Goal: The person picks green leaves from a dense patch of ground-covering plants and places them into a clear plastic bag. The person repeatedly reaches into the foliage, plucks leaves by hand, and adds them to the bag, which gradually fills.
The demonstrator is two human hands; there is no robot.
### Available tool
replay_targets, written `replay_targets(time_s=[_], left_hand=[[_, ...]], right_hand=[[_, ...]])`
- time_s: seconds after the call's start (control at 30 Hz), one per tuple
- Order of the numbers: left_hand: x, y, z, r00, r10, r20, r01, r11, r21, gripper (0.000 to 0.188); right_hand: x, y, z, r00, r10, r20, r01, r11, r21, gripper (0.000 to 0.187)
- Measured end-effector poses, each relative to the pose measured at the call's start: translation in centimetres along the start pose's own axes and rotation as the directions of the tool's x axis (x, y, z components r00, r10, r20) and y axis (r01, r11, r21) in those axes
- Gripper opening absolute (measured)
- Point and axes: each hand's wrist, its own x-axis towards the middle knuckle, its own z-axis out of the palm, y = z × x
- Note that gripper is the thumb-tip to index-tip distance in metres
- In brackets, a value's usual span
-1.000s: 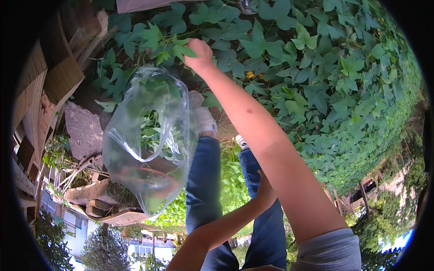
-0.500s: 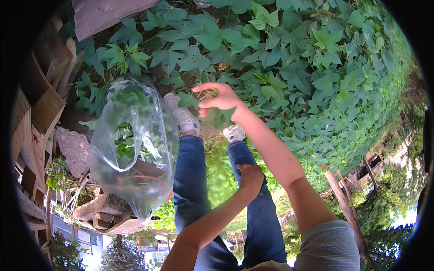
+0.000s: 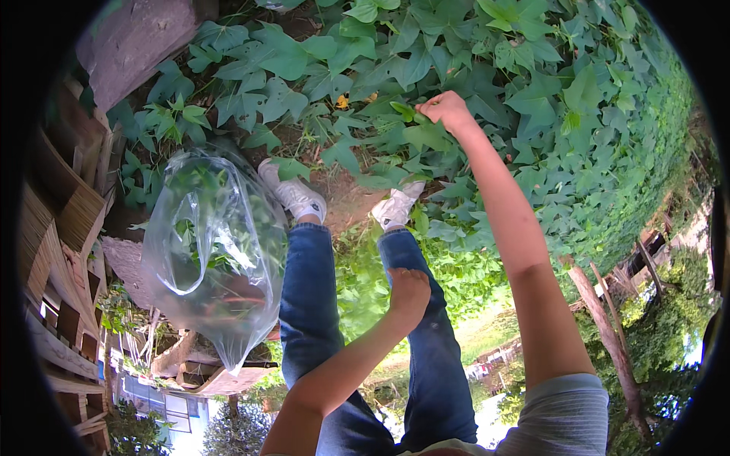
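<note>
- Step in hand, as I judge it: picking — my right hand (image 3: 447, 111) seems pinched on a leafy shoot (image 3: 403, 111), upper middle of frame.
- Shoot lies at the hand's left edge, touching, among broad vine leaves (image 3: 532, 105).
- Next move calls for a clean snap, then a carry to the clear bag (image 3: 220, 296), left of frame, greens (image 3: 185, 228) inside.
- Left hand (image 3: 411, 295) curled at my right leg (image 3: 432, 361) — can't tell if it holds anything.
</note>
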Motion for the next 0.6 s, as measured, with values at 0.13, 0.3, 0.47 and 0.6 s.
replay_targets(time_s=[0.13,0.3,0.47,0.6], left_hand=[[0.1,0.4,1.1,1.0,0.005,0.017,-0.005,0.999,0.032,0.028],[0.4,0.6,0.9,0.993,0.014,0.118,-0.025,0.996,0.089,0.034],[0.5,0.9,1.5,0.993,0.012,0.115,-0.024,0.994,0.102,0.039],[0.6,1.1,2.7,0.993,-0.01,0.114,0.001,0.997,0.077,0.04]], right_hand=[[0.6,1.7,4.1,0.99,0.139,0.031,-0.142,0.93,0.339,0.028],[0.8,2.5,5.1,0.993,0.113,-0.026,-0.102,0.956,0.276,0.031],[0.5,3.9,5.8,0.994,0.091,0.054,-0.103,0.736,0.669,0.022],[-1.5,3.6,5.2,0.981,0.06,0.183,-0.187,0.522,0.832,0.017]])
